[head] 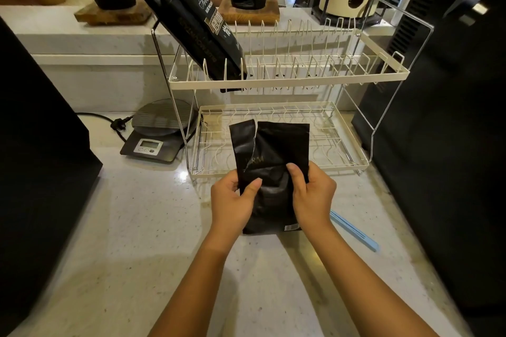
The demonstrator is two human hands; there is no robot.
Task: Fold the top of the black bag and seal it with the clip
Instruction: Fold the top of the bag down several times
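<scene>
A: What is closest to us?

B: Two bare arms, reaching out over the pale speckled stone counter (131, 227). At their ends, the left hand (232, 204) and the right hand (312, 195) hold a crinkly black foil bag (269, 156).

A: What are the fingers doing?

B: The left thumb presses on the front of the bag and the other fingers wrap behind its left edge. The right thumb presses the front too, with the fingers curled round the right edge. Both hands are clamped on the bag.

A: Where is the bag?

B: It stands upright on the counter, just in front of the white wire dish rack (287, 76). Its top is open and not folded.

A: And the clip?

B: A long light-blue plastic clip (356, 231) lies flat on the counter, to the right of the bag, near the right wrist.

A: What else?

B: Another big black bag (189, 16) leans in the rack's top shelf. A dark kitchen scale (156, 134) sits far left.
</scene>
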